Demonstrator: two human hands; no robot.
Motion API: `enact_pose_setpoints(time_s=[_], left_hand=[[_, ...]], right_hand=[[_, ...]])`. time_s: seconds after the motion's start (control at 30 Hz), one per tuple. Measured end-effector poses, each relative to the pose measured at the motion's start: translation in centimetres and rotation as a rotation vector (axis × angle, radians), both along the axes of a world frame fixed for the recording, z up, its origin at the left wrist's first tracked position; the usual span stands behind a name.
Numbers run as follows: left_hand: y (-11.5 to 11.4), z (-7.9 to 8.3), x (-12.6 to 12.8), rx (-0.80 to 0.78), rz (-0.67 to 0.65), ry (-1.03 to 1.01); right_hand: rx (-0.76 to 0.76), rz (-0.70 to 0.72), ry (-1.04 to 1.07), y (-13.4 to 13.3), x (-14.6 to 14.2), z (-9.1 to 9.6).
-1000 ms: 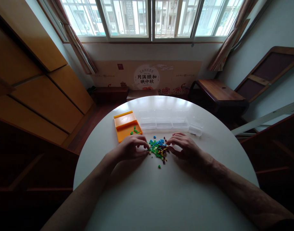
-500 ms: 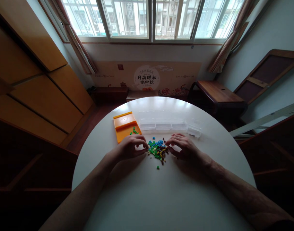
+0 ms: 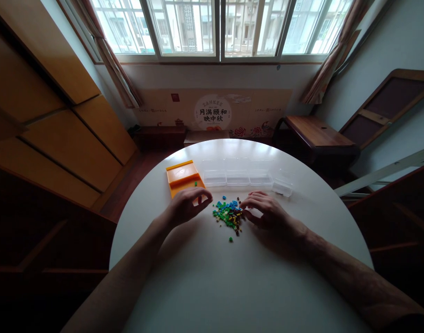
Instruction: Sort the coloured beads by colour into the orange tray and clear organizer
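Head view, centre: you seem mid-pick at bricks (image 3: 228, 213); left hand (image 3: 188, 203), right hand (image 3: 263, 209) curled, grip: cannot tell; next pick needs precision.

Head-worn — forward, down over table (image 3: 233, 286)

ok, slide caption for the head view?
Left hand and right hand flank a pile of small colored bricks on a white table, orange tray and clear boxes beyond.
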State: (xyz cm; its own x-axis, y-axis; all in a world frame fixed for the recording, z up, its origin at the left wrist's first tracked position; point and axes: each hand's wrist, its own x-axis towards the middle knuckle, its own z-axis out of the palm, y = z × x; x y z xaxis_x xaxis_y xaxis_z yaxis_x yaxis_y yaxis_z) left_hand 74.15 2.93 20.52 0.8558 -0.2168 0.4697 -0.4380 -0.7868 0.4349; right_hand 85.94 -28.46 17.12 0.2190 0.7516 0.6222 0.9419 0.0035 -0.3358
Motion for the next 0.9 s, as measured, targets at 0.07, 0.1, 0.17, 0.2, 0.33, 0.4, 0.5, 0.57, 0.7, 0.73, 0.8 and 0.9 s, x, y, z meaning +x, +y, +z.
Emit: enact_pose_setpoints(time_s=[0.07, 0.1, 0.17, 0.2, 0.33, 0.4, 0.5, 0.57, 0.7, 0.73, 0.8, 0.9], left_hand=[[0.6, 0.4, 0.0, 0.039, 0.087, -0.029], [1.0, 0.5, 0.0, 0.060, 0.141, -0.039], [1.8, 0.7, 0.0, 0.098, 0.255, -0.045], [2.2, 0.7, 0.0, 0.116, 0.309, -0.042], [3.5, 0.5, 0.1, 0.164, 0.454, -0.017], [3.7, 0.3, 0.2, 0.165, 0.477, -0.002], [3.6, 0.4, 0.3, 0.149, 0.453, -0.008], [3.2, 0.6, 0.2, 0.120, 0.378, -0.021], [1.8, 1.1, -0.1, 0.043, 0.071, 0.008], [1.3, 1.1, -0.2, 0.041, 0.004, 0.025], [0.6, 0.8, -0.3, 0.050, -0.087, 0.062], [-0.1, 0.2, -0.4, 0.058, -0.184, 0.109]], right_hand=[[-0.001, -0.003, 0.000, 0.0, 0.0, 0.0], [0.000, -0.004, 0.001, 0.0, 0.0, 0.0], [0.001, -0.005, 0.004, 0.0, 0.0, 0.0], [-0.002, -0.006, 0.007, 0.0, 0.0, 0.0], [-0.007, -0.013, 0.010, -0.1, 0.0, 0.0], [-0.004, -0.011, 0.011, -0.1, 0.1, 0.0], [-0.005, -0.004, 0.014, -0.1, 0.1, -0.1], [-0.007, -0.008, 0.013, -0.2, 0.1, -0.1], [-0.003, -0.014, 0.006, -0.2, 0.1, -0.1], [0.000, -0.012, 0.005, -0.2, 0.1, -0.1], [0.003, -0.008, 0.004, -0.1, 0.1, -0.1], [0.000, -0.007, 0.004, -0.1, 0.2, -0.1]])
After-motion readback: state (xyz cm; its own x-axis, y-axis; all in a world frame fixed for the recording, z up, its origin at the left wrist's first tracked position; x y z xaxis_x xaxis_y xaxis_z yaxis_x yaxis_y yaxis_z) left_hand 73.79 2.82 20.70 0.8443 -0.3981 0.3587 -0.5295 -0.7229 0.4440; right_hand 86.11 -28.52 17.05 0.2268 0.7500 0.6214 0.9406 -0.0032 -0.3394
